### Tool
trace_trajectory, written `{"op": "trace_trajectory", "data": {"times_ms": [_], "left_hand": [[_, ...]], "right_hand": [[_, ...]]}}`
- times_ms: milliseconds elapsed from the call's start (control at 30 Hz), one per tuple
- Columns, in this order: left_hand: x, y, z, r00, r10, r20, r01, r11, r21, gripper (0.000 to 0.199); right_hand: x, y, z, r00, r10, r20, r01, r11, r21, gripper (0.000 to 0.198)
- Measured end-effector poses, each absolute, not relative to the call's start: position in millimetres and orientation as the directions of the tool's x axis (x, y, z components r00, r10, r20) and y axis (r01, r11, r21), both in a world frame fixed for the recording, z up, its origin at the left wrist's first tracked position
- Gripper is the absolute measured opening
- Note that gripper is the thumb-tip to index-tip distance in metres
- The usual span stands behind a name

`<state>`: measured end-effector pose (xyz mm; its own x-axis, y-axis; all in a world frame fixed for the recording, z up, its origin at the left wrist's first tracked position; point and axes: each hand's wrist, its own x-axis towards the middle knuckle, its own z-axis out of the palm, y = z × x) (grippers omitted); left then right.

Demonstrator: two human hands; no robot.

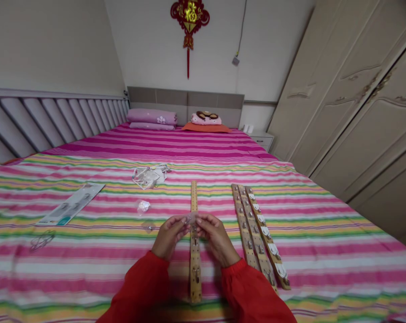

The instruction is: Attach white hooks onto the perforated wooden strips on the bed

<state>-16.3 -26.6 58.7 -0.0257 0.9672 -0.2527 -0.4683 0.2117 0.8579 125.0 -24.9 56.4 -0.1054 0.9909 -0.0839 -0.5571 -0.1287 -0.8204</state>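
My left hand and my right hand meet over a narrow wooden strip that lies lengthwise on the striped bedspread. Between both sets of closed fingertips is a small clear plastic bag; its contents are too small to make out. The strip has rows of holes, and metal hooks sit on its near half. Left of my left hand lie a small clear bag with a metal piece and a crumpled clear bag with white bits.
To the right lie several strips with hooks, the outermost bearing white pieces. A pile of plastic packets sits farther back. On the left are a packaged hook rail and thin loops. A slatted rail edges the bed.
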Motion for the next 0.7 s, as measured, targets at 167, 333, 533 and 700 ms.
{"op": "trace_trajectory", "data": {"times_ms": [167,333,533,700], "left_hand": [[-6,-31,56,0.064,0.937,-0.342,-0.569,0.316,0.759,0.025],[-6,-32,59,0.055,0.949,-0.312,-0.550,0.289,0.783,0.029],[-5,-34,55,-0.096,0.978,-0.184,-0.428,0.127,0.895,0.031],[-3,-39,59,-0.257,0.963,0.078,-0.164,-0.123,0.979,0.023]], "right_hand": [[123,-21,54,-0.029,0.997,-0.076,-0.546,-0.079,-0.834,0.024],[125,-19,54,-0.007,0.999,-0.047,-0.508,-0.044,-0.860,0.024],[121,-20,52,0.006,0.999,-0.037,-0.477,-0.030,-0.879,0.029],[116,-27,53,0.012,0.998,-0.070,-0.529,-0.053,-0.847,0.027]]}}
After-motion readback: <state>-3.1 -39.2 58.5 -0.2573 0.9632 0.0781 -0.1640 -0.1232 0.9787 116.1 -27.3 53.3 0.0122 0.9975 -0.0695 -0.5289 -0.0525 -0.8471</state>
